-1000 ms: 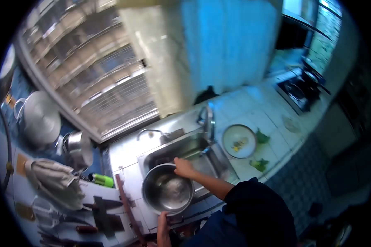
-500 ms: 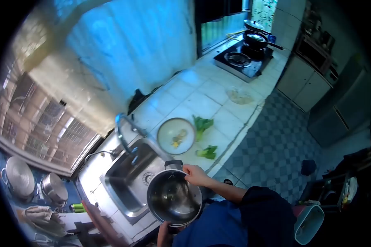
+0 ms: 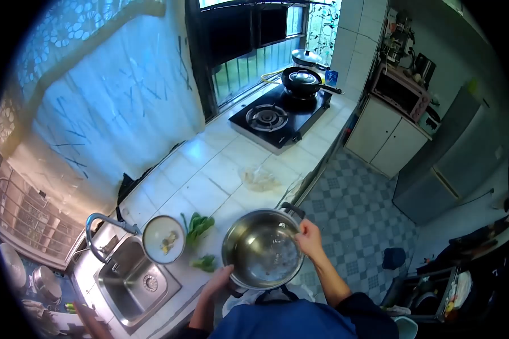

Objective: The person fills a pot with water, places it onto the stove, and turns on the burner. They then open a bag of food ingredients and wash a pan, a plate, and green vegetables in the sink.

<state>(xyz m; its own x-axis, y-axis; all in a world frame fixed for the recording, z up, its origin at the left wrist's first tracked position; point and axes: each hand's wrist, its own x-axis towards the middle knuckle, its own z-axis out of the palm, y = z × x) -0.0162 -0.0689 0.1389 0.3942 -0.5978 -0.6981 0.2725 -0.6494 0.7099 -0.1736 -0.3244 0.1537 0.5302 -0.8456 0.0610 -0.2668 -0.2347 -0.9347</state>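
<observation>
Two hands [image 3: 215,282] [image 3: 309,238], one pot [image 3: 238,240]

One counter [image 3: 209,169] carries one sink [image 3: 131,283], one faucet [image 3: 114,220], one plate [image 3: 154,234], two clumps of greens [image 3: 198,227] [image 3: 205,263] and one stove [image 3: 301,117]. That stove shows one uncovered burner [image 3: 267,117] and one black pan [image 3: 301,89]. Metal vessels [image 3: 12,265] [image 3: 46,284] at the left edge number two. There is one toaster oven [image 3: 400,95], one refrigerator [image 3: 452,158] and one cabinet [image 3: 372,129], which has two doors [image 3: 402,148].

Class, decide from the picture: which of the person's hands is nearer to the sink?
Left. The left hand is at the side of the pot towards the sink; the right hand is across the pot, farther from it.
</observation>
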